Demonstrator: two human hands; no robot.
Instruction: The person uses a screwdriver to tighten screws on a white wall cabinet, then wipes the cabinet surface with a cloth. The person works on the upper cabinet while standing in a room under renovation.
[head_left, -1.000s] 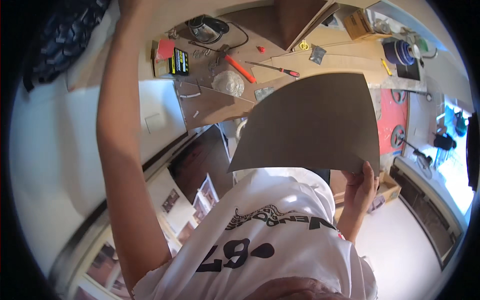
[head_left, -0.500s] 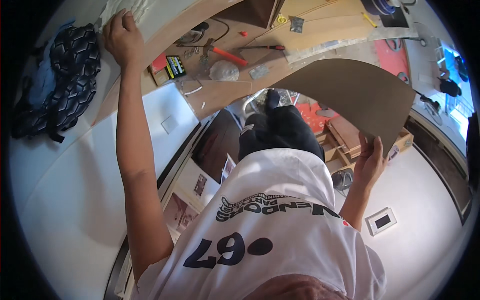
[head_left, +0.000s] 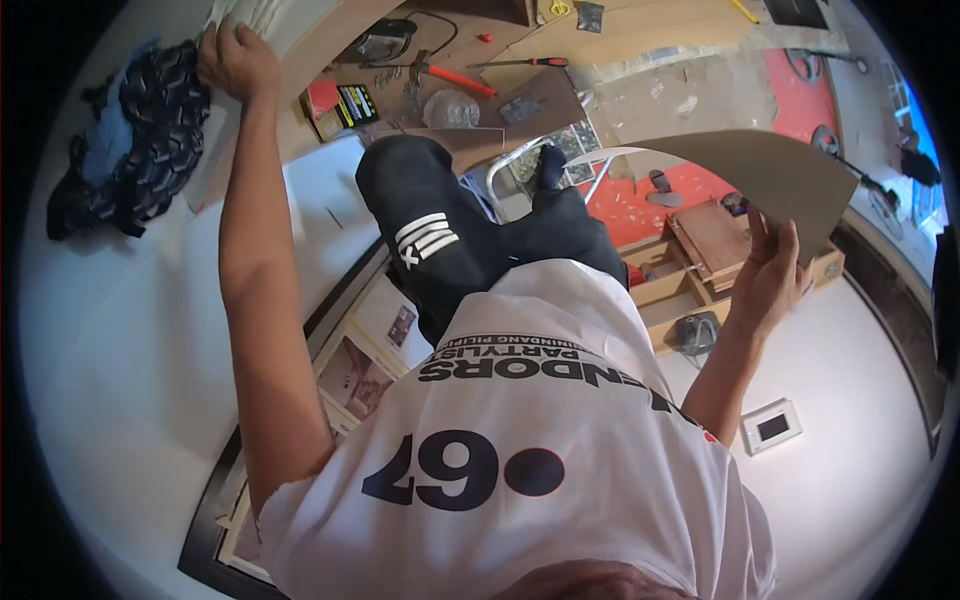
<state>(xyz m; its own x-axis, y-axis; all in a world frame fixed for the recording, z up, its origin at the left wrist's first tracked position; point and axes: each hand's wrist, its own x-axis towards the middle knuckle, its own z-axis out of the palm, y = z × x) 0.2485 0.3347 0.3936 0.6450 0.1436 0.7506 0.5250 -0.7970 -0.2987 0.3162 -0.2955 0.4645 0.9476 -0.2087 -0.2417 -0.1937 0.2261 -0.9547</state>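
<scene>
A thin, flexible brown-grey sheet (head_left: 790, 180) curves out in front of me on the right. My right hand (head_left: 770, 275) is closed on its near edge, fingers upright against it. At the upper left my left hand (head_left: 238, 60) rests with its fingers apart by crumpled whitish material (head_left: 250, 14) along a ledge. Beside that hand hangs a black patterned bundle (head_left: 165, 125) with blue cloth in it. My legs (head_left: 480, 230) are in dark trousers, one knee raised and one foot on a metal-framed step (head_left: 515, 185).
A wooden worktop ahead carries a red-handled hammer (head_left: 455, 80), a screwdriver (head_left: 525, 63), a clear round container (head_left: 450, 108) and small boxes (head_left: 340, 108). Slippers (head_left: 662, 190) lie on the red floor. An open wooden drawer unit (head_left: 670, 300) stands below my right hand, near a wall-mounted panel (head_left: 771, 427).
My left knee has risen into view. The sheet has swung right and is seen more edge-on, uncovering the floor and worktop. My right hand has shifted slightly right with it.
</scene>
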